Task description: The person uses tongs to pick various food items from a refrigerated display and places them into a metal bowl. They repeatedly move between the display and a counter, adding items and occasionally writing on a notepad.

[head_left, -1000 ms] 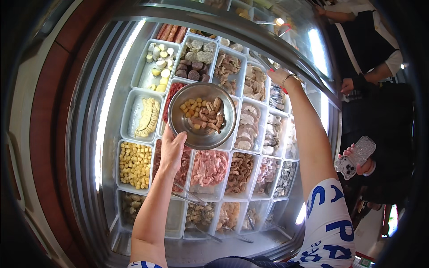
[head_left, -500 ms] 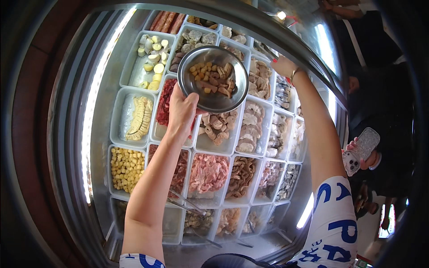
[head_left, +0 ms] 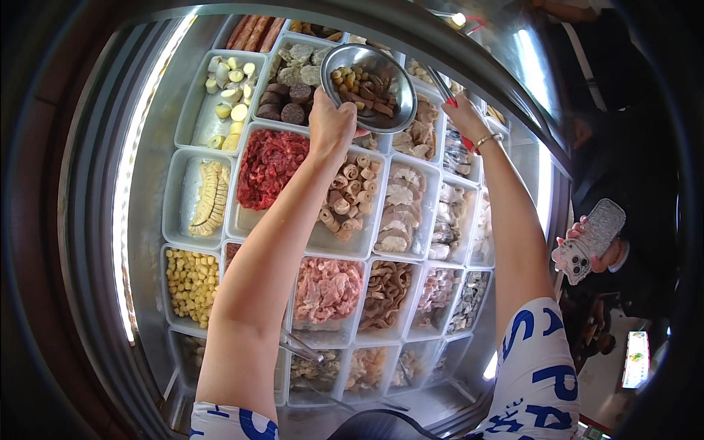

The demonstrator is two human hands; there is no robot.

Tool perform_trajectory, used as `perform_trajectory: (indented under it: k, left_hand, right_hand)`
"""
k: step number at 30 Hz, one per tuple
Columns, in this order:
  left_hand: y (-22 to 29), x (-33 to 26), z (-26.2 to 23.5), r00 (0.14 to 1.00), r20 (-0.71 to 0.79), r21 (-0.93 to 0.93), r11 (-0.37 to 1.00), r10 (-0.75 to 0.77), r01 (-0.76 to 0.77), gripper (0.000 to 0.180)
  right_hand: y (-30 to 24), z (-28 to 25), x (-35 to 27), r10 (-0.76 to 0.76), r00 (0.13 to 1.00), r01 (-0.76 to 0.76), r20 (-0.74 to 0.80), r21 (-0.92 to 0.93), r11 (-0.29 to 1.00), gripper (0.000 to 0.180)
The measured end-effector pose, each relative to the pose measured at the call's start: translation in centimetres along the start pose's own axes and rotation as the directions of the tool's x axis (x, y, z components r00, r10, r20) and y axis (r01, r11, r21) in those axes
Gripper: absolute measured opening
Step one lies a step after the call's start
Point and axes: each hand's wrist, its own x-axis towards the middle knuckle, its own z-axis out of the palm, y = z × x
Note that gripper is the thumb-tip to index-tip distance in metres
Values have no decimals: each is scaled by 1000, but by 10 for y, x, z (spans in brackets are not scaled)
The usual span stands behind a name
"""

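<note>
While the chilled display case (head_left: 147, 242) spreads white trays of food below, the left hand (head_left: 331, 123) grips the near rim of a metal bowl (head_left: 369, 77) of mixed pieces, held above the far trays. Right of the bowl, the right hand (head_left: 464, 117) clasps red-handled tongs (head_left: 449, 94).

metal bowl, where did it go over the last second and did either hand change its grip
The metal bowl, gripped at its rim by the left hand, was carried from above the middle trays toward the far rows, and it now tilts over the tray of dark round pieces. The right hand kept its tongs and moved alongside. Neither hand let go. The food in the white trays stayed as it was.
</note>
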Motion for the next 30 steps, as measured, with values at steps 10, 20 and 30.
perform_trajectory:
  k: [10,20,30]
  left_hand:
    - [-15,14,12,999,-27,69,997,34,-32,37]
    - [-15,10,14,993,69,-100,990,-95,101,47]
    - [-10,-6,-3,998,52,-69,997,-28,32,45]
  right_hand:
    - [-33,-37,-88,75,977,-170,197,527,832,21]
    - [-72,-49,-191,-104,982,52,160,301,952,31]
    - [-50,-53,-146,70,997,-70,8,289,955,30]
